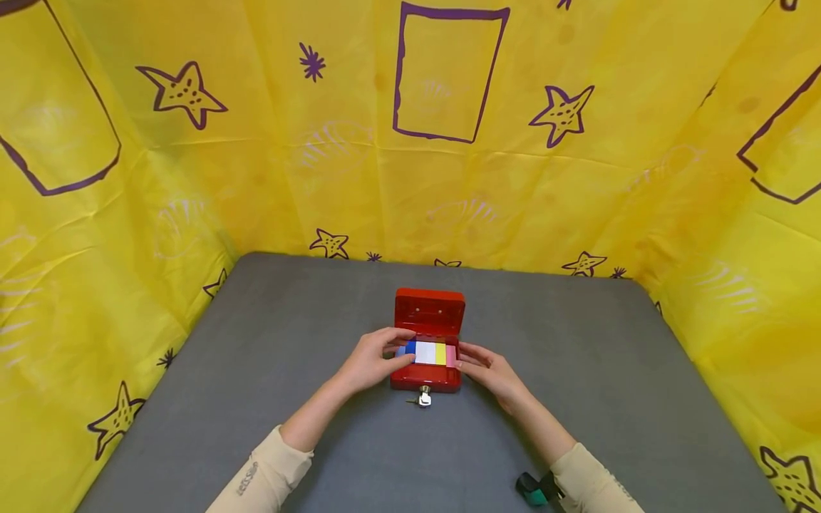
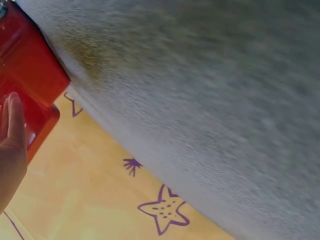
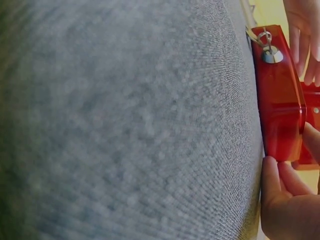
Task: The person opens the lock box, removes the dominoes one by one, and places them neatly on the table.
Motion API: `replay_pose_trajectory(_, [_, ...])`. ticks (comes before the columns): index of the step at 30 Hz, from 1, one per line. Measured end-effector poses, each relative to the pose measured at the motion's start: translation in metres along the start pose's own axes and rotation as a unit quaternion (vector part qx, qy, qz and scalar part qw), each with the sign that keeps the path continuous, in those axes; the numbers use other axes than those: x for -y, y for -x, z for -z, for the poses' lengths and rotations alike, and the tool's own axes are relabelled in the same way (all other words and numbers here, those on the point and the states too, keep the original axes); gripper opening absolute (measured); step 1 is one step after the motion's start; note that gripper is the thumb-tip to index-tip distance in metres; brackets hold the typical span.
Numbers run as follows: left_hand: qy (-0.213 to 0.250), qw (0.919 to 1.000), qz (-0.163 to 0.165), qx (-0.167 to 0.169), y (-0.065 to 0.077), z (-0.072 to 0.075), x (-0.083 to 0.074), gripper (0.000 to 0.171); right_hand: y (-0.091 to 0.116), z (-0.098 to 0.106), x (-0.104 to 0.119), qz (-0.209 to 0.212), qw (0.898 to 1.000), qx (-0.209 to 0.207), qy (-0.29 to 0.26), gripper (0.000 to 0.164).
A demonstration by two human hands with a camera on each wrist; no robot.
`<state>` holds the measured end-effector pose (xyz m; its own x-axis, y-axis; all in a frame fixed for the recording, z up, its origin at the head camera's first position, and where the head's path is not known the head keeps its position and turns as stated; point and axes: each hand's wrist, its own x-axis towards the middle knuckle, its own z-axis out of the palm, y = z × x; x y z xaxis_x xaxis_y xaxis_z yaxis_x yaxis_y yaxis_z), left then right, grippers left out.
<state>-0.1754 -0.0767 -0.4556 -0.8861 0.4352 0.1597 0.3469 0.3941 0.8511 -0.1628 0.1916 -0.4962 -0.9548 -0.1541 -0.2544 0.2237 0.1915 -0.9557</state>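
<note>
A red cash box [image 1: 426,377] stands on the grey table with its lid [image 1: 428,311] raised. A key hangs from the lock [image 1: 425,397] on its front. Inside lies a row of flat coloured pieces [image 1: 430,353], blue, white, yellow and pink; their exact kind is unclear. My left hand [image 1: 378,354] reaches over the box's left side, fingers extended and thumb over the blue end. My right hand [image 1: 492,372] holds the right end of the box, thumb at the rim and fingers against the outer wall, as the right wrist view shows on the box [image 3: 280,100].
A grey table top [image 1: 308,299] surrounds the box. Yellow cloth [image 1: 346,185] with purple drawings hangs behind and at both sides. A black and green object [image 1: 534,491] is beside the right sleeve.
</note>
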Motion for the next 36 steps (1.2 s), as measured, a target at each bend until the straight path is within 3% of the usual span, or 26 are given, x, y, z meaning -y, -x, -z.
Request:
replay_pose_trajectory(11, [-0.068, 0.9968, -0.012, 0.039, -0.022, -0.018, -0.007, 0.042, -0.001, 0.004, -0.001, -0.006, 1.000, -0.005, 0.012, 0.059])
replay_pose_trajectory(23, [-0.170, 0.9820, -0.050, 0.065, -0.042, -0.038, -0.008, 0.037, -0.001, 0.004, 0.001, 0.005, 1.000, 0.012, 0.002, 0.058])
replay_pose_trajectory(27, [-0.205, 0.9732, -0.065, 0.080, -0.046, -0.044, -0.007, 0.036, -0.002, 0.003, 0.000, 0.005, 1.000, 0.013, -0.007, 0.057])
replay_pose_trajectory(36, [-0.270, 0.9428, -0.136, 0.140, -0.046, -0.053, -0.005, 0.032, -0.002, 0.002, -0.002, 0.009, 1.000, 0.017, -0.022, 0.058])
